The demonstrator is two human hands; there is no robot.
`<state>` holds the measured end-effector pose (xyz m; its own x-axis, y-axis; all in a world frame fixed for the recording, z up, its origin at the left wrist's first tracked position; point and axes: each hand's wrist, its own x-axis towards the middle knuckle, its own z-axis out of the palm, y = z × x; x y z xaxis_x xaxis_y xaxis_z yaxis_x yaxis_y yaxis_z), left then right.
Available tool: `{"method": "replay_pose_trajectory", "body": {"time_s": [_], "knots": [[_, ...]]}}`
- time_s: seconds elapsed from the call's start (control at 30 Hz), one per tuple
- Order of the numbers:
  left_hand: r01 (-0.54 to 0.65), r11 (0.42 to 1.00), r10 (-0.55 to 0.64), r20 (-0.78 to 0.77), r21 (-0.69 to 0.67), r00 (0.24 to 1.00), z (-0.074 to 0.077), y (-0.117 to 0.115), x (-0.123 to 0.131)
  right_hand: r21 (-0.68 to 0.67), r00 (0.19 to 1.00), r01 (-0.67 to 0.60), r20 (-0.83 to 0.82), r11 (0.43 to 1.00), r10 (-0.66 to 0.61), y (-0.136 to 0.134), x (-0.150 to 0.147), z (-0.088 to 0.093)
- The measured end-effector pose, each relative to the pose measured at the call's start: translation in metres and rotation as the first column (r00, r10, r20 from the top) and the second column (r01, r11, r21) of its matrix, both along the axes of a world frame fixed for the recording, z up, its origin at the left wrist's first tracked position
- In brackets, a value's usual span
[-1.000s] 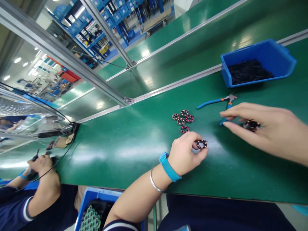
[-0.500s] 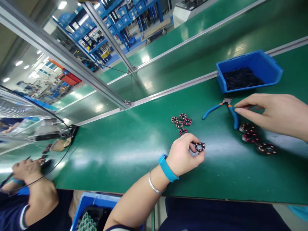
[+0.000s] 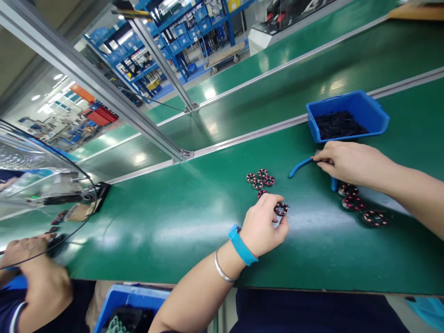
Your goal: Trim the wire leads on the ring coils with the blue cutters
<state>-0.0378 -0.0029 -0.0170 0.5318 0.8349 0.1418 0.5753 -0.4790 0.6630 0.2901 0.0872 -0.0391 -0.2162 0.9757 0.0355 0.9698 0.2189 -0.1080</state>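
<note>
My left hand [image 3: 264, 224], with a blue wristband and a silver bangle, pinches a small ring-shaped stator [image 3: 280, 209] with copper windings above the table. A thin dark bit sticks out at the stator's right side. My right hand [image 3: 347, 159] is over the blue-handled cutting pliers [image 3: 300, 167], thumb and forefinger pinched together near their jaws; whatever is between the fingertips cannot be made out. The pliers lie on the table, partly hidden by that hand. Several stators [image 3: 262, 173] lie beyond my left hand, and a few more [image 3: 375, 218] below my right wrist.
A blue bin [image 3: 376, 121] with thin black pieces stands behind my right hand. Metal frame posts [image 3: 159, 60] rise from the green table [image 3: 166, 222]. At the left, a co-worker's hands [image 3: 26, 252] work near a black cable. A blue crate [image 3: 138, 293] stands below the table edge.
My right hand has moved left across the pliers, toward my left hand. The pliers have stayed put, and my left hand still holds the stator. The view has shifted slightly.
</note>
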Motion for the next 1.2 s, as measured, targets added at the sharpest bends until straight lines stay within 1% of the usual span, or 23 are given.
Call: {"method": "replay_pose_trajectory", "body": {"time_s": [0.2, 0.3, 0.37, 0.4, 0.47, 0.53, 0.6, 0.63, 0.67, 0.7, 0.73, 0.8, 0.9, 0.97, 1.03, 1.13, 1.2], "knots": [[0.023, 1.000, -0.023, -0.006, -0.018, 1.000, 0.001, -0.001, 0.001, -0.003, 0.995, -0.018, 0.093, 1.000, 0.018, 0.001, -0.003, -0.004], [0.025, 0.999, -0.026, -0.034, -0.025, 0.999, 0.002, -0.001, 0.000, -0.018, 0.993, -0.035, 0.114, 0.999, 0.037, 0.002, -0.005, 0.000], [0.026, 1.000, -0.026, -0.049, 0.014, 0.998, 0.003, -0.002, -0.002, -0.056, 0.992, -0.044, 0.115, 0.997, 0.050, 0.006, -0.005, 0.004], [0.020, 0.998, -0.017, -0.050, 0.064, 0.999, 0.003, -0.004, -0.003, -0.087, 0.992, -0.049, 0.110, 0.995, 0.058, 0.010, -0.005, 0.006], [-0.004, 0.973, 0.012, -0.032, 0.230, 0.999, 0.003, -0.009, -0.003, -0.153, 0.993, -0.056, 0.089, 0.987, 0.071, 0.018, -0.005, 0.008], [-0.006, 0.904, -0.001, 0.015, 0.428, 1.000, 0.001, -0.018, 0.003, -0.201, 0.996, -0.064, 0.054, 0.978, 0.076, 0.025, -0.008, 0.007], [0.062, 0.825, -0.110, 0.052, 0.562, 0.993, -0.005, -0.028, 0.016, -0.220, 0.997, -0.072, 0.002, 0.973, 0.074, 0.030, -0.011, 0.006], [0.111, 0.805, -0.180, 0.062, 0.583, 0.982, -0.009, -0.033, 0.026, -0.225, 0.997, -0.079, -0.033, 0.971, 0.074, 0.031, -0.011, 0.007], [0.163, 0.806, -0.242, 0.065, 0.569, 0.968, -0.014, -0.037, 0.037, -0.227, 0.995, -0.089, -0.073, 0.970, 0.075, 0.031, -0.011, 0.008], [0.202, 0.830, -0.276, 0.068, 0.519, 0.959, -0.018, -0.038, 0.047, -0.227, 0.990, -0.101, -0.119, 0.969, 0.076, 0.030, -0.008, 0.010], [0.222, 0.863, -0.285, 0.074, 0.453, 0.956, -0.022, -0.038, 0.057, -0.221, 0.982, -0.112, -0.171, 0.969, 0.075, 0.027, -0.005, 0.014], [0.234, 0.921, -0.269, 0.073, 0.311, 0.960, -0.025, -0.031, 0.070, -0.184, 0.955, -0.120, -0.289, 0.975, 0.063, 0.018, 0.004, 0.023], [0.184, 0.969, -0.195, 0.053, 0.167, 0.979, -0.022, -0.011, 0.072, -0.097, 0.870, -0.090, -0.492, 0.991, 0.031, -0.003, 0.016, 0.037], [0.109, 0.987, -0.117, 0.058, 0.118, 0.991, -0.017, 0.002, 0.070, -0.049, 0.784, -0.058, -0.620, 0.997, 0.015, -0.020, 0.019, 0.043], [0.070, 0.994, -0.075, 0.068, 0.081, 0.995, -0.014, 0.008, 0.074, -0.008, 0.695, -0.020, -0.719, 1.000, 0.009, -0.037, 0.017, 0.046], [0.086, 0.996, -0.085, 0.074, -0.005, 0.994, -0.011, 0.008, 0.095, 0.041, 0.596, 0.042, -0.803, 0.998, 0.008, -0.054, 0.009, 0.049], [0.088, 0.994, -0.083, 0.074, -0.071, 0.994, -0.010, 0.007, 0.111, 0.058, 0.565, 0.061, -0.825, 0.996, 0.014, -0.060, 0.004, 0.050]]}}
